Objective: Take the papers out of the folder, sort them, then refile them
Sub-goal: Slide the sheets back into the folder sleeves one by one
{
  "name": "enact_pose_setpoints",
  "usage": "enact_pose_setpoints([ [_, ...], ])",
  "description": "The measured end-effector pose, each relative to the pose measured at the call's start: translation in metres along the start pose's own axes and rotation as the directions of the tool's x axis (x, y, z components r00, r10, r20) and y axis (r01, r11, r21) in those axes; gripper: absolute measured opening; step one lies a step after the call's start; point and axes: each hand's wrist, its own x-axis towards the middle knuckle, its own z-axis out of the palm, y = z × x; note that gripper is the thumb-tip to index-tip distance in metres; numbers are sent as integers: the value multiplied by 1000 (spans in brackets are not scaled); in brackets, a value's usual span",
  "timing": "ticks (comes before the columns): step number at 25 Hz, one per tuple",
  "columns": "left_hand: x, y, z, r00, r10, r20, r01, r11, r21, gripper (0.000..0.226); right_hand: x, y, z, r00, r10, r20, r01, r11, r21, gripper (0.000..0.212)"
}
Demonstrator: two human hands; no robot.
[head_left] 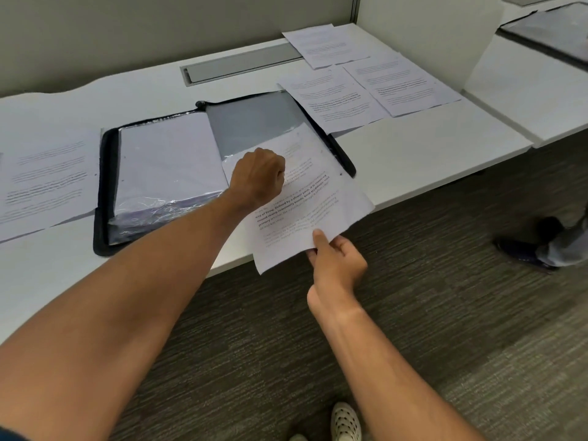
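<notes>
The zip folder (pixel 165 173) lay open flat on the white desk (pixel 413 148), its left half covered by a clear plastic sleeve (pixel 165 160) with a blank sheet under it. The left hand (pixel 257 179) rested over the folder's right half with its fingers curled under; the knuckles hid whatever they held, though they sat at the edge of a sleeve opening on top of a printed sheet (pixel 305 205). That sheet ran from under the left hand, past the desk edge, down to the right hand (pixel 337 265), which pinched its lower corner between thumb and fingers, holding it tilted.

Beyond the left hand and to its right, three printed pages (pixel 337 100) lay spread on the desk, the nearest overlapping the folder's far right corner. To the left of the left forearm lay another printed page (pixel 47 183), just beside the folder's edge. Below the right forearm, a white perforated shoe (pixel 345 421) stood on grey carpet (pixel 445 313).
</notes>
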Motion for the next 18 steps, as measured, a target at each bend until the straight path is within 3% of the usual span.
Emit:
enact_pose_setpoints([
  [9, -1, -2, 2, 1000, -24, -10, 24, 997, -67, 18, 5, 10, -2, 995, 47, -88, -47, 999, 5, 12],
  [18, 0, -5, -7, 999, -36, -15, 34, 994, -108, 16, 35, -9, 65, 996, 92, 3, -92, 996, -8, 16],
])
